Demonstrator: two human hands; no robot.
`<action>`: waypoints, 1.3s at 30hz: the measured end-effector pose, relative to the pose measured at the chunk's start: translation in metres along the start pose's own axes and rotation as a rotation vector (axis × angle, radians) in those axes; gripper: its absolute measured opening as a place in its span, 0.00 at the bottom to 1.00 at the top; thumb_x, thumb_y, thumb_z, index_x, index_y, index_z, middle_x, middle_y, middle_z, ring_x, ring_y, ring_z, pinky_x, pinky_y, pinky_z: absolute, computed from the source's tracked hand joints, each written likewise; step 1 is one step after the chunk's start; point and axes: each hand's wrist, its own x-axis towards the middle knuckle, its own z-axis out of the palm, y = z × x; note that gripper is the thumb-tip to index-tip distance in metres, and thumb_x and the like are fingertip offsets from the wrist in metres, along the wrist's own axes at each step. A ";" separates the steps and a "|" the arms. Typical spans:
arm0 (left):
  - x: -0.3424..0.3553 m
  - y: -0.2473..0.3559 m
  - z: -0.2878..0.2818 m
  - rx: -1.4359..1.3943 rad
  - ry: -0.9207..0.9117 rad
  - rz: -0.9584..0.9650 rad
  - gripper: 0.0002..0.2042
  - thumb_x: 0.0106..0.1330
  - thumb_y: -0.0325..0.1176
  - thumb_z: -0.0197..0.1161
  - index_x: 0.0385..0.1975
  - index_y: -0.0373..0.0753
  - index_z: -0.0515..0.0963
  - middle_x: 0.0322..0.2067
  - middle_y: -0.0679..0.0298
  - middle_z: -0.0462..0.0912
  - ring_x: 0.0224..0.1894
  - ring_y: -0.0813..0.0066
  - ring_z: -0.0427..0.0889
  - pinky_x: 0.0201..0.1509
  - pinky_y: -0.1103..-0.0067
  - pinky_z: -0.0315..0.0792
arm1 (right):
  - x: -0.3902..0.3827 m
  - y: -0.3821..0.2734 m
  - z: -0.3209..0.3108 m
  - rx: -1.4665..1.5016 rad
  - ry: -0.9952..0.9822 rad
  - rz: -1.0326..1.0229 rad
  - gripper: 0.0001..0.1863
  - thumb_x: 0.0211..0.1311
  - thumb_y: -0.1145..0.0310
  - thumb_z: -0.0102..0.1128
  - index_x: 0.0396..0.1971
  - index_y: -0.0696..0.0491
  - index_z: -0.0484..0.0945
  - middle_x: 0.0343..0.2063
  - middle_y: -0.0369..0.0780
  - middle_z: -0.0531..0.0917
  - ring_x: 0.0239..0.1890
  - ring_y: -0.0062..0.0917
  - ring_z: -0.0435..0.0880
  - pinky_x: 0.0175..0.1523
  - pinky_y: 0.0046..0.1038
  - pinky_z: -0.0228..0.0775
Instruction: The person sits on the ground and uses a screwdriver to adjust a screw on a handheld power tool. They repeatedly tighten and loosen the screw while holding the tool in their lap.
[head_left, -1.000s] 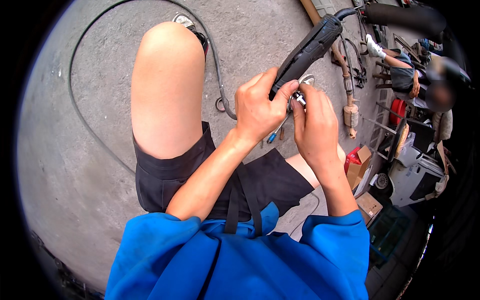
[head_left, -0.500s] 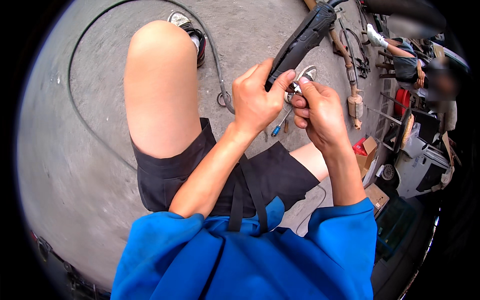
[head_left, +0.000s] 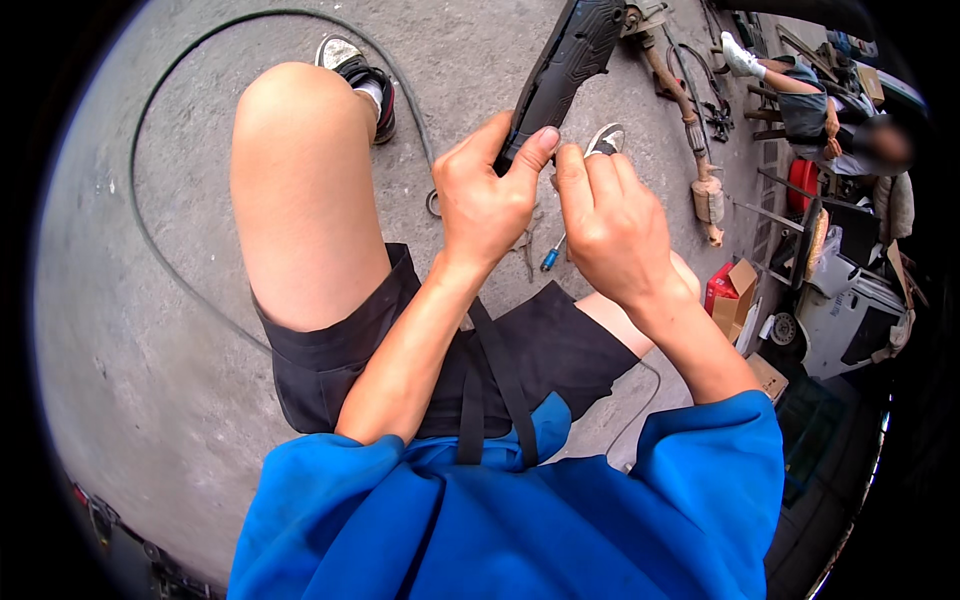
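My left hand (head_left: 480,200) is closed around the lower end of a long black ribbed plastic housing (head_left: 560,75), which slants up and away from me. My right hand (head_left: 610,230) is beside it, fingers curled together just right of my left thumb; whatever they hold is hidden behind them. On the concrete below lie a thin rod with a blue end (head_left: 550,258), a small ring (head_left: 433,203) and some small narrow pieces that I cannot make out. My bare left knee (head_left: 295,120) is raised left of my hands.
A grey cable (head_left: 165,97) loops across the concrete floor (head_left: 140,350). Rusty exhaust pipework (head_left: 708,195) lies to the right. Beyond it a seated person (head_left: 800,105) has their legs out, among a red round object (head_left: 800,185), cardboard boxes (head_left: 738,295) and white car parts (head_left: 835,325).
Both hands and the black housing have shifted, the housing up and left. My right hand has turned knuckles-up, and the small shiny piece seen in its fingers earlier is now hidden.
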 end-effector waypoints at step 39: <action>-0.014 -0.011 0.014 -0.011 0.006 0.108 0.14 0.57 0.35 0.71 0.32 0.29 0.79 0.21 0.51 0.80 0.22 0.55 0.80 0.25 0.68 0.71 | -0.007 -0.004 -0.006 1.705 -0.223 1.353 0.17 0.73 0.64 0.52 0.38 0.66 0.77 0.19 0.32 0.71 0.18 0.13 0.64 0.20 0.19 0.59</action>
